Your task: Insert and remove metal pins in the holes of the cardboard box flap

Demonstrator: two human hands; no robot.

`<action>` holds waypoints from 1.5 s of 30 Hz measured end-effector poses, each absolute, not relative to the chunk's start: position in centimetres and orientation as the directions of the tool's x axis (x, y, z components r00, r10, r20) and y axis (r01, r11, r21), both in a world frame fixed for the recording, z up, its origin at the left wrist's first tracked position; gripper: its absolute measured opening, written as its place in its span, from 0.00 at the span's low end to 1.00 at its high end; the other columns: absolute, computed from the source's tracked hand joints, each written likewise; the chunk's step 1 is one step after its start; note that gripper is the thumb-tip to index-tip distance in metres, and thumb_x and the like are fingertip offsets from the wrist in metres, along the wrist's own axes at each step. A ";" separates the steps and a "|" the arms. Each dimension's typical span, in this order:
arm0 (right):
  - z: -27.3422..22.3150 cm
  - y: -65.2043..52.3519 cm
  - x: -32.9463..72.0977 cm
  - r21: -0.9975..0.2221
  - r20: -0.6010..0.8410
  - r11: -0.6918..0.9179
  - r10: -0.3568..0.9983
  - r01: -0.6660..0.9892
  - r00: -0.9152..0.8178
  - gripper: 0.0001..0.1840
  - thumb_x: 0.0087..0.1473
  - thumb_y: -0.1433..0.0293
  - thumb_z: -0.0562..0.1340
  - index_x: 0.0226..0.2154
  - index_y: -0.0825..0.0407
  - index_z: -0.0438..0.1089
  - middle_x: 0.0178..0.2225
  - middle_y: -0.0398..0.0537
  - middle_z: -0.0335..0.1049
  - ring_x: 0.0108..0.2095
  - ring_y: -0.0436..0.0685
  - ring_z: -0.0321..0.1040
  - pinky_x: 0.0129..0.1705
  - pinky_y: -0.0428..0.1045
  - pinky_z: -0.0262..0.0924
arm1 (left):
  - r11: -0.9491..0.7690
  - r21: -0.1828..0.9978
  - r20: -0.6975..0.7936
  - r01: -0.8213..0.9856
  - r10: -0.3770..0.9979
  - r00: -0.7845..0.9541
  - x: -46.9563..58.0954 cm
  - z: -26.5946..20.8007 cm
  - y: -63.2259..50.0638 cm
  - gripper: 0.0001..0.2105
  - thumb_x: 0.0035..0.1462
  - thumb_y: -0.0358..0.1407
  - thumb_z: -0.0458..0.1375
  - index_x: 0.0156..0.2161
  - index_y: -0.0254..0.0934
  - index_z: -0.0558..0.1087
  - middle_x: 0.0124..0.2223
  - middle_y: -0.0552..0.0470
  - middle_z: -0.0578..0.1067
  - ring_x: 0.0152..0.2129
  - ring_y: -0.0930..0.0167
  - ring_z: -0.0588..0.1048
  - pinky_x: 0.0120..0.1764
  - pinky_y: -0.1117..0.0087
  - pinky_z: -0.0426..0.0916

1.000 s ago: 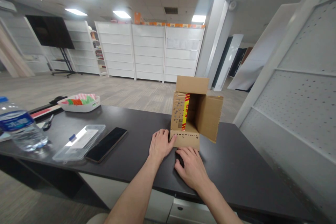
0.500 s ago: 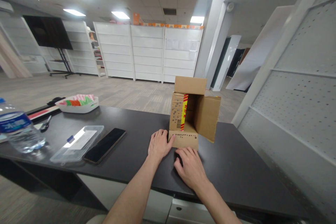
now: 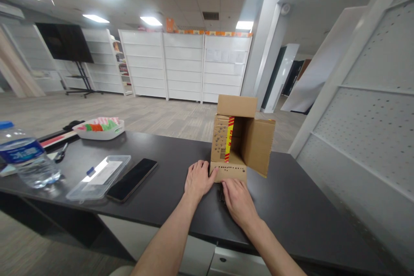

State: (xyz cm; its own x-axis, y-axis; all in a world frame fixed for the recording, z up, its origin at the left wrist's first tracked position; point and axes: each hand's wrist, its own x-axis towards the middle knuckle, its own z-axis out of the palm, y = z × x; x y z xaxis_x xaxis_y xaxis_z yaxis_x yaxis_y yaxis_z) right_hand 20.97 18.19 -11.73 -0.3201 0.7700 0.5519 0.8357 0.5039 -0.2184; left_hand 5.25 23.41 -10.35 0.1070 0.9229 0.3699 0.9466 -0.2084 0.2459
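An open cardboard box lies on its side on the dark desk, its mouth facing me and its flaps spread out. Yellow and red tape runs down its left part. Rows of dark dots or holes mark the lower flap. My left hand rests flat beside the box, fingers stretched out, thumb touching the flap's left end. My right hand is closed at the flap's front edge, thumb against fingers; what it pinches, if anything, is hidden. Small dark pieces show just left of it, too unclear to name.
On the desk to the left lie a black phone, a clear plastic case, a water bottle and a white basket with colourful contents. A perforated white panel stands at the right.
My right hand has moved slightly forward to the flap's edge, and its thumb has closed against the fingers. The left hand stays by the flap. The whole view has shifted slightly.
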 end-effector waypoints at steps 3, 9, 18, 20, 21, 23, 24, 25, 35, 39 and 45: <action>-11.8 19.0 21.1 -0.334 0.590 0.524 0.765 0.784 -0.259 0.17 0.67 0.68 0.45 0.36 0.51 0.67 0.33 0.49 0.70 0.36 0.56 0.66 0.40 0.51 0.57 | -0.213 0.243 0.381 0.946 0.918 0.109 5.2 -10.5 23.4 0.22 0.64 0.51 0.42 0.40 0.38 0.70 0.43 0.45 0.73 0.43 0.63 0.71 0.50 0.61 0.61; -11.0 20.2 20.5 -0.607 0.635 0.562 0.768 0.563 -0.083 0.15 0.66 0.65 0.48 0.36 0.51 0.68 0.35 0.50 0.70 0.37 0.56 0.67 0.40 0.50 0.61 | -0.228 0.253 0.391 0.940 0.913 0.116 5.2 -10.6 23.5 0.22 0.64 0.51 0.42 0.41 0.37 0.70 0.43 0.44 0.73 0.44 0.63 0.71 0.50 0.60 0.60; -11.3 21.9 19.5 -0.657 0.673 0.568 0.738 0.496 0.047 0.15 0.65 0.64 0.50 0.38 0.52 0.69 0.37 0.50 0.73 0.39 0.55 0.69 0.44 0.51 0.62 | -0.221 0.236 0.407 0.946 0.907 0.110 5.3 -11.0 23.6 0.21 0.64 0.50 0.43 0.41 0.37 0.70 0.43 0.45 0.73 0.43 0.63 0.71 0.50 0.60 0.60; -11.6 22.1 19.6 -0.663 0.670 0.560 0.740 0.497 0.059 0.14 0.65 0.64 0.50 0.39 0.52 0.69 0.38 0.50 0.73 0.40 0.55 0.69 0.44 0.51 0.62 | -0.220 0.237 0.409 0.946 0.906 0.108 5.2 -11.1 23.7 0.20 0.64 0.50 0.43 0.40 0.38 0.70 0.43 0.45 0.73 0.43 0.63 0.71 0.50 0.60 0.60; -11.7 22.1 19.6 -0.665 0.669 0.558 0.741 0.496 0.064 0.14 0.64 0.64 0.50 0.40 0.52 0.69 0.38 0.51 0.73 0.40 0.55 0.69 0.44 0.51 0.62 | -0.221 0.237 0.410 0.946 0.906 0.109 5.2 -11.1 23.7 0.20 0.64 0.50 0.43 0.41 0.38 0.70 0.43 0.45 0.72 0.43 0.63 0.71 0.50 0.60 0.60; -11.7 22.0 19.6 -0.667 0.669 0.556 0.739 0.496 0.072 0.15 0.64 0.64 0.50 0.40 0.52 0.70 0.38 0.51 0.74 0.41 0.56 0.70 0.45 0.52 0.63 | -0.222 0.237 0.409 0.946 0.906 0.110 5.2 -11.0 23.7 0.20 0.64 0.50 0.43 0.41 0.38 0.70 0.43 0.46 0.72 0.43 0.63 0.71 0.50 0.60 0.60; -11.7 22.0 19.6 -0.665 0.672 0.557 0.736 0.497 0.074 0.15 0.64 0.65 0.50 0.40 0.52 0.70 0.39 0.51 0.74 0.41 0.56 0.70 0.45 0.52 0.63 | -0.223 0.238 0.407 0.945 0.906 0.111 5.2 -11.0 23.7 0.20 0.64 0.50 0.43 0.41 0.38 0.70 0.43 0.46 0.72 0.43 0.63 0.71 0.50 0.60 0.60; -11.7 22.0 19.6 -0.661 0.677 0.560 0.732 0.499 0.075 0.15 0.64 0.65 0.50 0.40 0.52 0.70 0.39 0.52 0.74 0.41 0.56 0.70 0.45 0.53 0.63 | -0.223 0.239 0.405 0.945 0.908 0.112 5.2 -11.0 23.6 0.20 0.64 0.50 0.44 0.41 0.38 0.70 0.43 0.45 0.73 0.43 0.63 0.71 0.50 0.60 0.60; -11.4 22.0 19.4 -0.640 0.693 0.570 0.717 0.516 0.068 0.14 0.64 0.65 0.51 0.39 0.51 0.70 0.38 0.52 0.73 0.40 0.57 0.70 0.45 0.54 0.64 | -0.203 0.249 0.376 0.947 0.922 0.098 5.4 -10.5 23.4 0.19 0.64 0.49 0.44 0.41 0.38 0.70 0.44 0.45 0.73 0.44 0.63 0.71 0.51 0.60 0.59; -11.5 22.1 19.4 -0.626 0.697 0.572 0.716 0.530 0.049 0.14 0.64 0.65 0.51 0.40 0.51 0.70 0.38 0.51 0.73 0.40 0.56 0.69 0.45 0.53 0.64 | -0.205 0.246 0.379 0.947 0.920 0.101 5.3 -10.5 23.4 0.19 0.64 0.49 0.44 0.41 0.38 0.70 0.44 0.45 0.73 0.44 0.63 0.71 0.51 0.60 0.60; -11.6 22.2 19.4 -0.618 0.693 0.579 0.721 0.532 0.019 0.13 0.64 0.65 0.51 0.40 0.51 0.70 0.38 0.51 0.73 0.41 0.57 0.69 0.46 0.54 0.63 | -0.216 0.248 0.379 0.944 0.919 0.110 5.3 -10.5 23.4 0.19 0.64 0.49 0.44 0.41 0.38 0.70 0.43 0.45 0.73 0.44 0.63 0.71 0.50 0.60 0.60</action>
